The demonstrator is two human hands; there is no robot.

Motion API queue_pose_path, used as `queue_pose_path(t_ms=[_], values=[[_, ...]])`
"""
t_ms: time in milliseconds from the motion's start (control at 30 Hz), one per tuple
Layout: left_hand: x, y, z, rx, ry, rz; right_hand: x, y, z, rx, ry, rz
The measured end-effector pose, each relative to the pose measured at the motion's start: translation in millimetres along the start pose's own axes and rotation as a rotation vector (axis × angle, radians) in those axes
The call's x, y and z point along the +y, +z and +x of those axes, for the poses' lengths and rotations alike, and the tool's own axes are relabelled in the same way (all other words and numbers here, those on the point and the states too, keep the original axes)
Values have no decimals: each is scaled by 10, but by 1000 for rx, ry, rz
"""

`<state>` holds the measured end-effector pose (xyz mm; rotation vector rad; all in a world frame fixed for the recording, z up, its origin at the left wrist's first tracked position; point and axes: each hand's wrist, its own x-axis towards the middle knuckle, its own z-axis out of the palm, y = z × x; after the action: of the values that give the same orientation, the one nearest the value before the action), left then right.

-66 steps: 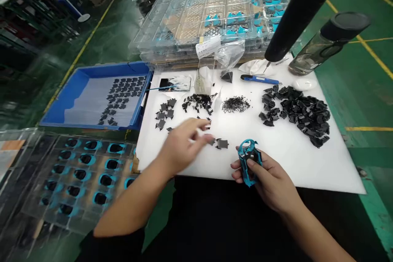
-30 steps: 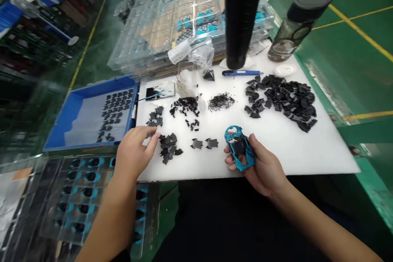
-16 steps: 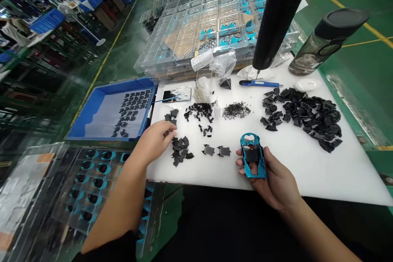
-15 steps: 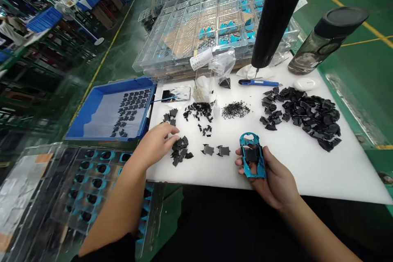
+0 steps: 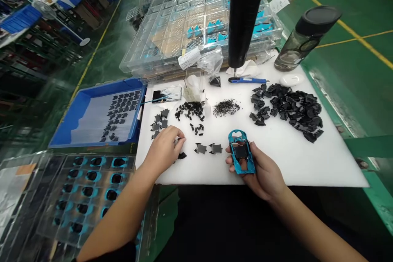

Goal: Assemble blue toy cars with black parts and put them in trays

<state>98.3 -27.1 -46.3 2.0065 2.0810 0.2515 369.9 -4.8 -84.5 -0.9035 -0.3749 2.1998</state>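
Note:
My right hand (image 5: 260,168) holds a blue toy-car-like frame (image 5: 236,136) with a dark plate (image 5: 241,151) set in its middle. My left hand (image 5: 164,147) is over a small pile of black parts (image 5: 182,155), most of them hidden beneath it. Its thumb and fingertips are drawn together, and anything between them is too small to make out. Between the hands two dark flat pieces (image 5: 201,148) (image 5: 215,148) lie side by side on the white board (image 5: 196,172). More grey-black plates (image 5: 156,126) lie just beyond my left hand.
Small black bits (image 5: 190,109), tiny black screws (image 5: 226,107) and a large black heap (image 5: 296,108) lie farther back. A black driver (image 5: 248,16) hangs over a blue knife (image 5: 250,80). A bottle (image 5: 303,39), clear trays (image 5: 172,20) and a blue bin (image 5: 73,106) surround the board.
My left hand has moved over the small pile of black parts, and its fingertips have drawn together. The view has shifted. My right hand still holds the blue frame.

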Motion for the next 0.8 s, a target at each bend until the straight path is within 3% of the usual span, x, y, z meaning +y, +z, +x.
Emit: queue_pose_path(t_ms=[100, 267, 333, 500, 667, 800], values=[[-85, 104, -9, 98, 171, 8, 3, -4, -4, -1, -8, 4], [-237, 110, -114, -11, 318, -24, 6, -19, -14, -21, -6, 9], [-217, 71, -136, 10, 242, -15, 6, -24, -16, -24, 1, 12], [-14, 140, -23, 87, -123, 121, -4, 13, -15, -2, -1, -3], [89, 213, 106, 63, -157, 109, -6, 49, -47, -13, -7, -38], [82, 184, 195, 66, -271, 80, 7, 42, -57, -26, -1, -44]])
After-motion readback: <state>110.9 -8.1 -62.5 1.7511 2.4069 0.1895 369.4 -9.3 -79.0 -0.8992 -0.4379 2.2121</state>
